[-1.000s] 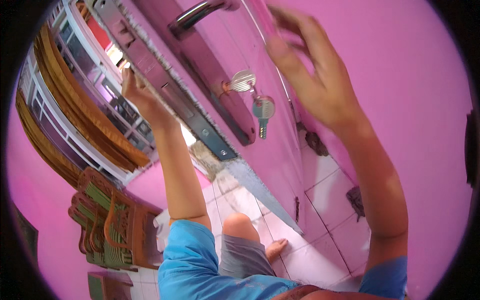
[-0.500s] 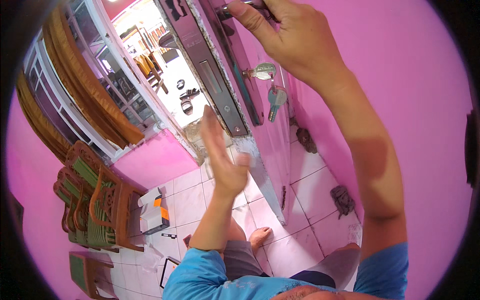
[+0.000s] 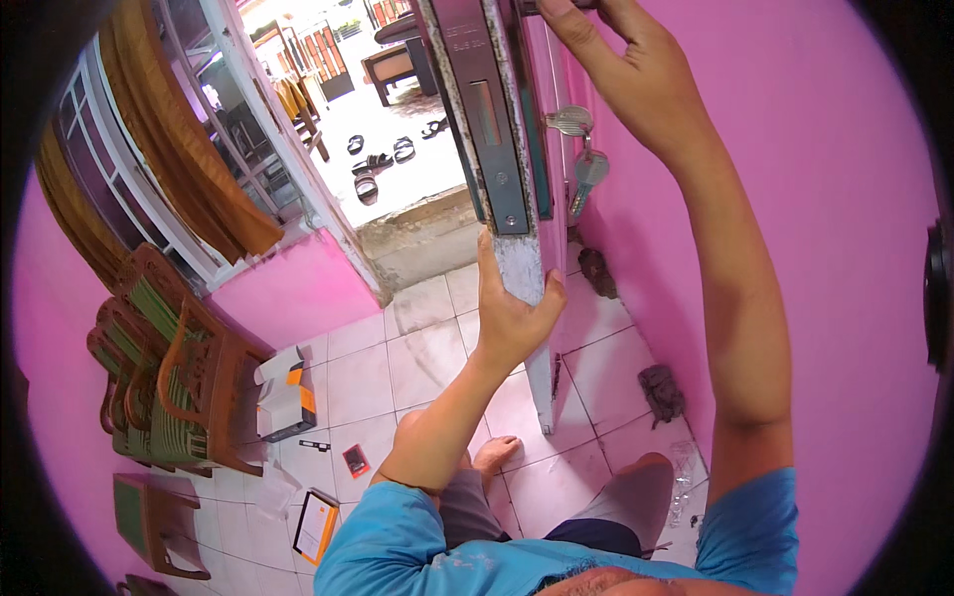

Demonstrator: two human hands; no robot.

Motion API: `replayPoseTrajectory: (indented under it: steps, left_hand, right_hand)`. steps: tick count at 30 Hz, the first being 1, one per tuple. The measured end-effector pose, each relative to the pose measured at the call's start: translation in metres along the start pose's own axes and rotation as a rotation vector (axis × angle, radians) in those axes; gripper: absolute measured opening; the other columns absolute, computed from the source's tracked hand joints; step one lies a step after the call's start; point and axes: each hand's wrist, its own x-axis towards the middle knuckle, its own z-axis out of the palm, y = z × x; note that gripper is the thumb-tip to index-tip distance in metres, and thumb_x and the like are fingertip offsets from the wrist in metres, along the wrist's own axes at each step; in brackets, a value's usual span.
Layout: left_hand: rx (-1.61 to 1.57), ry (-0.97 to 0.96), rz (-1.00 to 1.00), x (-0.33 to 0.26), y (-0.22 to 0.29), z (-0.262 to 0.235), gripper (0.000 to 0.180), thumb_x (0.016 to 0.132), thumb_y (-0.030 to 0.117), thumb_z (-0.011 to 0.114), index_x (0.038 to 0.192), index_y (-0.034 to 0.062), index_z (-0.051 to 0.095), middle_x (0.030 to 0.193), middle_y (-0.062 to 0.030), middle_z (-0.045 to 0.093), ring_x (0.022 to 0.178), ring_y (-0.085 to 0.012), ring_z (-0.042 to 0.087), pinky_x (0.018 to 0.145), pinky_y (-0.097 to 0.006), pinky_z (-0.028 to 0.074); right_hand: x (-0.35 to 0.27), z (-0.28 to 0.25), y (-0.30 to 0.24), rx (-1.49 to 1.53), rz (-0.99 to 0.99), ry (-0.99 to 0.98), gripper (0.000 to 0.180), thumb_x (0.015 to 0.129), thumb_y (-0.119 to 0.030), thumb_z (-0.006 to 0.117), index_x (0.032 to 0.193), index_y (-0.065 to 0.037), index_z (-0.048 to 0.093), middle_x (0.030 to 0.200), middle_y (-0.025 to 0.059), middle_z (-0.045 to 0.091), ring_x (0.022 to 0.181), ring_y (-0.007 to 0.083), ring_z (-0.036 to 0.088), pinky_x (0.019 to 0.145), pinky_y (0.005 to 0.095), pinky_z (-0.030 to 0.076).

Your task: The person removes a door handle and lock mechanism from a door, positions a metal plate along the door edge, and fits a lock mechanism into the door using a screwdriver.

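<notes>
A door [image 3: 540, 382], seen edge-on, stands ajar in front of me. Let into its edge is a metal mortise lock faceplate [image 3: 503, 149] with a rectangular bolt. My right hand [image 3: 641, 94] is closed on the lever handle [image 3: 532, 6] at the top of the view, mostly out of frame. Lower down, my left hand [image 3: 515, 323] grips the door edge just under the faceplate, thumb on one side and forefinger on the other. One key [image 3: 569, 121] sits in the cylinder on the right face, and a second key [image 3: 589, 171] dangles from it.
Pink wall rises close on the right, with dark crumpled cloths [image 3: 661, 392] at its foot. Left are a carved wooden chair [image 3: 214, 407], an opened box [image 3: 286, 405] and a small black-and-red item [image 3: 356, 460] on the tiles. Beyond the doorway step [image 3: 427, 233] lie several sandals [image 3: 366, 186].
The door edge has shifted right and turned more upright, showing more of the doorway. My left hand has gone from beside the door onto its edge. My right hand stays at the handle.
</notes>
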Motion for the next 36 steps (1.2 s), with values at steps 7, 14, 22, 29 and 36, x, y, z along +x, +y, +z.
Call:
replayPoseTrajectory:
  steps: [7, 14, 22, 29, 36]
  left_hand:
    - [-0.030, 0.028, 0.064, 0.001, -0.004, -0.001, 0.074, 0.080, 0.008, 0.071, 0.142, -0.0100, 0.034, 0.132, -0.0242, 0.048, 0.122, -0.0345, 0.051, 0.107, -0.040, 0.039]
    - [0.109, 0.068, 0.120, 0.001, 0.002, 0.001, 0.065, 0.084, 0.011, 0.072, 0.137, -0.0050, 0.039, 0.113, -0.0133, 0.061, 0.099, -0.0210, 0.061, 0.092, -0.034, 0.049]
    - [0.093, 0.083, 0.140, 0.001, 0.001, 0.010, 0.069, 0.084, 0.009, 0.071, 0.141, -0.0064, 0.036, 0.122, -0.0170, 0.056, 0.111, -0.0240, 0.057, 0.099, -0.036, 0.045]
    - [0.077, 0.106, 0.223, 0.004, 0.014, 0.009, 0.071, 0.081, 0.008, 0.071, 0.142, -0.0071, 0.037, 0.131, -0.0219, 0.049, 0.123, -0.0324, 0.050, 0.108, -0.040, 0.037]
    - [0.038, 0.084, 0.168, 0.005, 0.015, 0.005, 0.078, 0.078, 0.009, 0.069, 0.144, -0.0107, 0.032, 0.137, -0.0265, 0.044, 0.129, -0.0400, 0.045, 0.111, -0.044, 0.036]
  right_hand:
    - [0.009, -0.003, -0.017, -0.198, 0.249, -0.144, 0.035, 0.097, -0.035, 0.064, 0.114, -0.005, 0.064, 0.108, 0.0151, 0.065, 0.105, 0.0275, 0.063, 0.092, 0.0362, 0.049]
    - [0.000, 0.005, 0.007, -0.206, 0.072, 0.021, 0.051, 0.094, -0.051, 0.065, 0.105, -0.002, 0.070, 0.095, 0.0144, 0.073, 0.099, 0.0274, 0.070, 0.086, 0.0377, 0.052]
    - [-0.045, -0.008, -0.002, -0.213, 0.004, 0.167, 0.043, 0.095, -0.035, 0.067, 0.114, 0.003, 0.062, 0.108, 0.0160, 0.069, 0.104, 0.0256, 0.065, 0.091, 0.0368, 0.051]
    - [-0.058, -0.014, -0.013, 0.113, 0.430, -0.211, 0.028, 0.094, -0.018, 0.067, 0.113, 0.001, 0.060, 0.101, 0.0102, 0.068, 0.101, 0.0196, 0.064, 0.091, 0.0346, 0.050]
    - [-0.059, -0.009, -0.008, -0.293, 0.029, -0.268, 0.023, 0.095, -0.016, 0.065, 0.110, 0.001, 0.059, 0.103, 0.0074, 0.068, 0.100, 0.0180, 0.063, 0.090, 0.0343, 0.048]
